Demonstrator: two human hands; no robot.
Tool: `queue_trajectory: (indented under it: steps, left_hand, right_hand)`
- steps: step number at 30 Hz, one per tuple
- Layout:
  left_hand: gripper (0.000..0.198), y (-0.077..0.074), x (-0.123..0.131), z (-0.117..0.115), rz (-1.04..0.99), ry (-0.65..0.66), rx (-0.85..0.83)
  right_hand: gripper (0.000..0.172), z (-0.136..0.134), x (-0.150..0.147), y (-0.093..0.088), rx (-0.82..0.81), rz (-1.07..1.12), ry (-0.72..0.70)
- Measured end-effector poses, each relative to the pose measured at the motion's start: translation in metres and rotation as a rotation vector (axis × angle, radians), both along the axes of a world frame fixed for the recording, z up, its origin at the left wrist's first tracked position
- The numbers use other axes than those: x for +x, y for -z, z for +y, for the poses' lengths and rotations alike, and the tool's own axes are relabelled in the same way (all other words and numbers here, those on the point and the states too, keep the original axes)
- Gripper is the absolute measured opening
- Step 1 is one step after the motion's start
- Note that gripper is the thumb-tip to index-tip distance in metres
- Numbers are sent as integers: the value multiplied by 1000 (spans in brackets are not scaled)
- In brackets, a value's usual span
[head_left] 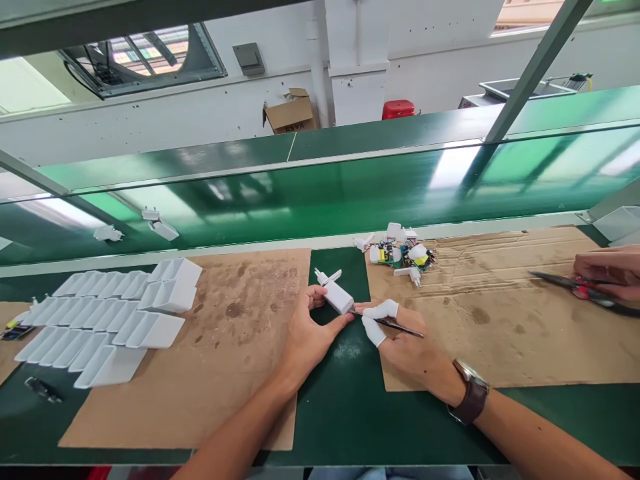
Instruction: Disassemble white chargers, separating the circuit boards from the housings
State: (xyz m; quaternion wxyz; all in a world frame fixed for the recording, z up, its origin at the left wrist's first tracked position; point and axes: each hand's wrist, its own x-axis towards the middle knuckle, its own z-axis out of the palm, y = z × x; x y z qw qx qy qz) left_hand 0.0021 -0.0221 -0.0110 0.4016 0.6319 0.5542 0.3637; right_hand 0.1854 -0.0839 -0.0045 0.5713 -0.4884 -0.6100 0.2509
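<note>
My left hand (313, 327) is closed around a white plug-in power adapter (339, 297), its pins pointing up and to the left. A slim dark metal tool (400, 327), held like a pen, is in my right hand (410, 343). White finger covers sit on the thumb and forefinger of that hand. The tool's tip touches, or comes very near, the adapter's lower right end; the exact contact is too small to make out. Both hands are over the strip of green table (340, 393) between two cardboard sheets.
Rows of white open casings (100, 310) stand left on a cardboard sheet (240, 373). Circuit boards with white plug parts (400, 253) lie on the right cardboard (480, 333). Another person's hand (613, 267) holds red-and-black pliers (583, 287). White adapters (163, 229) rest behind a ledge.
</note>
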Motion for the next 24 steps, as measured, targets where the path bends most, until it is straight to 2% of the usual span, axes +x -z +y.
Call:
queue_trajectory:
  steps: [10,14,20,24]
  left_hand:
    - [48,-7,3,-3,-19,-7,-29]
    - [50,-5,2,-1,23,-25,-22]
    - [77,-5,-2,8,-265,137,-68]
    - [79,-7,-2,9,-310,140,-119]
  right_hand:
    - [22,-4,4,2,-13,-81,-70]
    - [18,-2,3,1,-11,-46,-42]
    - [16,-1,-5,-4,67,40,5]
    - [18,-3,-6,-8,90,7,24]
